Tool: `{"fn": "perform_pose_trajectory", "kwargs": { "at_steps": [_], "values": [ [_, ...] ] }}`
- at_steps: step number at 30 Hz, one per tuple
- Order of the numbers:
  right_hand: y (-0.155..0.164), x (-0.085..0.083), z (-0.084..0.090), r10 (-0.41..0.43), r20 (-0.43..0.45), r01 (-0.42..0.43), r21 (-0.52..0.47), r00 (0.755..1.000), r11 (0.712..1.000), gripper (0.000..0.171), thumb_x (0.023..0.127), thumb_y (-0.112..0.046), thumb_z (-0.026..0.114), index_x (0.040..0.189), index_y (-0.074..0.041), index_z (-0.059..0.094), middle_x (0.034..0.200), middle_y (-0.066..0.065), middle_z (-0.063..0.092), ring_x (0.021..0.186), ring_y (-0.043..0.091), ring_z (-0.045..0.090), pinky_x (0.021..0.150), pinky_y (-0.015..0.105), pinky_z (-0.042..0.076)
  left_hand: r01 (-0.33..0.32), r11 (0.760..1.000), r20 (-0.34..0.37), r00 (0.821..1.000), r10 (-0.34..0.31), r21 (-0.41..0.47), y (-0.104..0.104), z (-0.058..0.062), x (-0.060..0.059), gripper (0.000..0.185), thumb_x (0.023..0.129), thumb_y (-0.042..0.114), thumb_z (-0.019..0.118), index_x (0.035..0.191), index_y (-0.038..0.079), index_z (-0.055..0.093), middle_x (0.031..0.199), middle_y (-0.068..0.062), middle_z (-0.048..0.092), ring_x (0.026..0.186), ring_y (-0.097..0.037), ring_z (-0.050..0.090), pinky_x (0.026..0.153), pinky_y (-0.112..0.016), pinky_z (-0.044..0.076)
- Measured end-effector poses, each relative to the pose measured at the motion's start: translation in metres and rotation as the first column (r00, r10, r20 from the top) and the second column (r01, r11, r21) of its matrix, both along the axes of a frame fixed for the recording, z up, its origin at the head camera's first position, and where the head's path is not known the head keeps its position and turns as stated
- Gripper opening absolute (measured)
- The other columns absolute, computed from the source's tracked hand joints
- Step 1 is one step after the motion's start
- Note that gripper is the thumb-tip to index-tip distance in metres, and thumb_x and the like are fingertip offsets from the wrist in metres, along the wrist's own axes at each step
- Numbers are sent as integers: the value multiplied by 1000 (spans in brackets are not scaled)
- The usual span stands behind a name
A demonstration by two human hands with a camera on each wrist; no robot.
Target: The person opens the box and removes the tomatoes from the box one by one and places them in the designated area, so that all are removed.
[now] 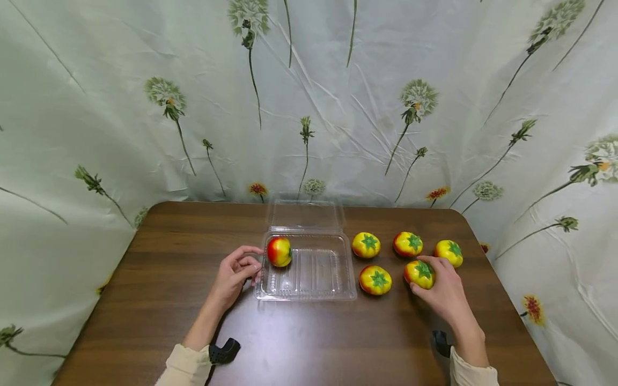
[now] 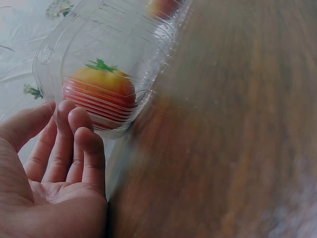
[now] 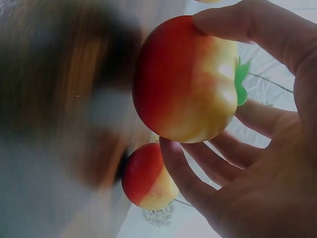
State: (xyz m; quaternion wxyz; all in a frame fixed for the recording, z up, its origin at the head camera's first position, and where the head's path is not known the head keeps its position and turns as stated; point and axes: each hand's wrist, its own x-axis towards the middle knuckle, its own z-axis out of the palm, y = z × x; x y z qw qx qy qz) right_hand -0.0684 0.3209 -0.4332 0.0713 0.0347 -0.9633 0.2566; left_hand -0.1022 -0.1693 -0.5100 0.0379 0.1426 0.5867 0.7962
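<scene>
My left hand (image 1: 240, 271) is at the left edge of a clear plastic clamshell container (image 1: 314, 295), pinching its rim between thumb and fingers. Inside it, at the left end, one red-and-yellow artificial persimmon (image 1: 279, 252) lies on its side, its green leaf cap facing right. In the left wrist view that persimmon (image 2: 101, 94) shows through the ribbed wall. On the right, my right hand (image 1: 446, 289) grips another persimmon (image 3: 185, 82), thumb on one side and fingers on the other. Its green cap faces the palm.
Between the container and my right hand sit two persimmons (image 1: 369, 245) (image 1: 375, 280), caps up. Two more (image 1: 407, 244) (image 1: 449, 252) stand behind the held one. The container's lid (image 1: 305, 214) lies folded back toward the curtain (image 1: 338, 107) at the rear edge of the brown table (image 1: 299, 343).
</scene>
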Motion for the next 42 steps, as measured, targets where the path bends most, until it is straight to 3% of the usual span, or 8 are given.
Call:
{"fn": "perform_pose_trajectory", "kwargs": {
  "at_steps": [12, 17, 27, 31, 35, 38, 42],
  "values": [
    [2, -3, -5, -1, 54, 2, -14, 999, 1000, 64, 73, -12, 84, 129, -3, 56, 127, 25, 50, 111, 41, 49, 95, 64, 40, -7, 1000, 9, 1000, 7, 12, 1, 5, 2, 31, 94, -10, 56, 124, -12, 49, 79, -9, 68, 59, -17, 60, 53, -25, 52],
    [3, -4, -3, 9, 19, -9, -22, 1000, 1000, 65, 72, -16, 87, 128, -3, 57, 128, 23, 51, 113, 40, 50, 95, 63, 41, -7, 1000, 7, 1000, 7, 5, 1, 6, 0, 30, 94, -9, 56, 123, -12, 49, 78, -9, 67, 59, -18, 60, 53, -25, 51],
    [0, -2, -1, -22, -69, 18, -56, 997, 998, 63, 77, -38, 85, 125, -5, 60, 123, 17, 59, 114, 36, 53, 96, 58, 40, -8, 1000, 21, 1000, 8, -26, -1, 3, 0, 32, 94, -8, 57, 124, -12, 48, 79, -7, 68, 60, -18, 59, 52, -26, 52],
    [-3, -1, 0, -62, -132, 53, -67, 989, 996, 58, 79, -37, 83, 124, -7, 61, 120, 14, 63, 109, 33, 58, 92, 50, 44, -10, 999, 25, 1000, 11, -38, 0, 3, 1, 31, 94, -7, 57, 124, -11, 49, 80, -8, 68, 60, -19, 59, 53, -26, 53],
    [-8, -2, 3, -107, -187, 92, -86, 977, 992, 57, 79, -35, 83, 125, -10, 61, 121, 9, 64, 108, 29, 60, 91, 27, 45, -9, 999, 13, 1000, 9, -31, 0, 3, 0, 31, 94, -7, 57, 124, -10, 49, 80, -8, 67, 60, -20, 59, 53, -26, 53],
    [-13, -2, 4, -122, -197, 100, -117, 973, 988, 58, 79, -34, 84, 127, -11, 61, 123, 8, 63, 109, 27, 59, 90, 20, 43, -8, 1000, 9, 1000, 8, -28, 0, 3, 0, 31, 94, -7, 57, 124, -10, 49, 80, -8, 67, 59, -21, 58, 52, -26, 52],
    [-19, -5, 3, -115, -215, 85, -145, 970, 986, 58, 78, -32, 85, 127, -10, 61, 122, 8, 63, 108, 27, 59, 90, 35, 47, -11, 999, 11, 1000, 11, -31, -2, 3, 1, 31, 94, -7, 57, 124, -11, 49, 80, -8, 68, 59, -24, 56, 51, -28, 52]
  ]
}}
